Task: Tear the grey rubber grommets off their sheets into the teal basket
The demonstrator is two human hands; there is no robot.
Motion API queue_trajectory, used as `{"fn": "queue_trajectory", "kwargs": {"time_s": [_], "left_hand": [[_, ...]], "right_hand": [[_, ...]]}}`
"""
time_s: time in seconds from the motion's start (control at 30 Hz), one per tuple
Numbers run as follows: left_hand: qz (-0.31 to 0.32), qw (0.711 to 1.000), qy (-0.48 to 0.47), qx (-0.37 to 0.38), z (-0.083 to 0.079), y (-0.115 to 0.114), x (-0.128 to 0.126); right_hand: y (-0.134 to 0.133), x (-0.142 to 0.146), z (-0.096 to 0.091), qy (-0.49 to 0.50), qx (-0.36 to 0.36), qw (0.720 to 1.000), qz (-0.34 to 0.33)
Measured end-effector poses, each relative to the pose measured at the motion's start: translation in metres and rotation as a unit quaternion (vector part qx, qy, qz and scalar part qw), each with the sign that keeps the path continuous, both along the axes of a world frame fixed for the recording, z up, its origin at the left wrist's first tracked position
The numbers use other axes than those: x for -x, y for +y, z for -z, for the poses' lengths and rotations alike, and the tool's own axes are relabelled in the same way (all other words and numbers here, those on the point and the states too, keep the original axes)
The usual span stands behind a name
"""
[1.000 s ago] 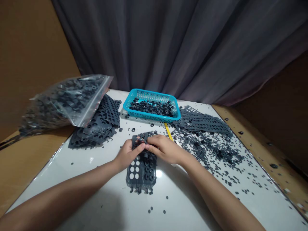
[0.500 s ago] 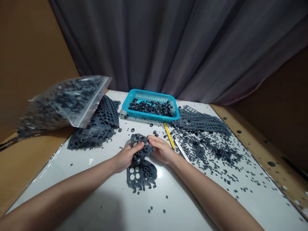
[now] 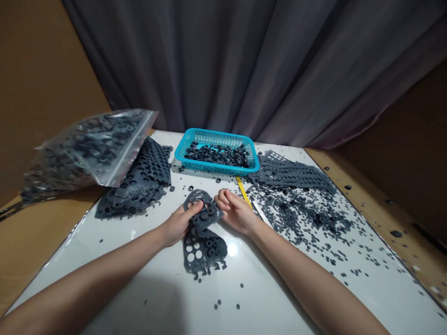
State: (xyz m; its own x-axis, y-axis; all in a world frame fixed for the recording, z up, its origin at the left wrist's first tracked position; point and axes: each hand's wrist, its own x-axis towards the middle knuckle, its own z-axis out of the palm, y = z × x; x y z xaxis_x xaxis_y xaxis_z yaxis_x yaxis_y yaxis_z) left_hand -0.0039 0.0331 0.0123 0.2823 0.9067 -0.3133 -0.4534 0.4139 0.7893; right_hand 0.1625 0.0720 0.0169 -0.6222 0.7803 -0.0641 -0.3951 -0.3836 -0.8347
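A dark grey rubber sheet (image 3: 206, 249) with rows of round holes and ring-shaped pieces is folded over at the middle of the white table. My left hand (image 3: 178, 224) grips its raised upper part, thumb on top. Right beside the sheet's right edge is my right hand (image 3: 237, 211), its fingers curled closed. Whatever may be in those fingers is hidden. Behind the hands stands a blue basket (image 3: 218, 170) partly filled with small dark rubber pieces.
On the left, a clear zip bag (image 3: 94, 149) full of dark pieces leans on a pile of perforated rubber sheets (image 3: 136, 190). More perforated sheet (image 3: 296, 176) lies at right, with many scattered bits (image 3: 296, 218). A yellow strip (image 3: 243, 190) and a white strip (image 3: 261, 212) lie nearby.
My right hand has come slightly away from the sheet, its fingers now curled in. My left hand keeps its hold, and the sheet's raised part has shifted slightly left.
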Motion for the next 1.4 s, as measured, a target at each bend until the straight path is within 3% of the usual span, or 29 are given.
{"fn": "queue_trajectory", "kwargs": {"time_s": [0.47,0.67,0.77,1.17,1.3,1.4], "left_hand": [[-0.036,0.999,0.013,0.000,0.005,-0.001,0.000],[-0.140,0.984,0.064,-0.084,0.009,-0.001,0.000],[-0.160,0.975,0.101,-0.114,0.014,-0.001,0.001],[-0.135,0.978,0.094,-0.126,0.014,0.001,0.002],[-0.108,0.971,0.142,-0.158,0.007,-0.001,0.001],[-0.089,0.963,0.197,-0.160,0.001,-0.002,-0.001]], "right_hand": [[0.004,-0.002,-0.005,-0.016,-0.028,0.999,-0.018],[0.006,-0.005,-0.010,-0.034,-0.010,0.999,-0.016],[0.006,-0.006,-0.015,-0.030,0.022,0.999,-0.020],[0.004,-0.004,-0.017,-0.035,0.069,0.997,0.022],[0.006,-0.006,-0.021,-0.077,0.021,0.994,0.071],[0.008,-0.012,-0.030,-0.128,-0.058,0.986,0.086]]}}
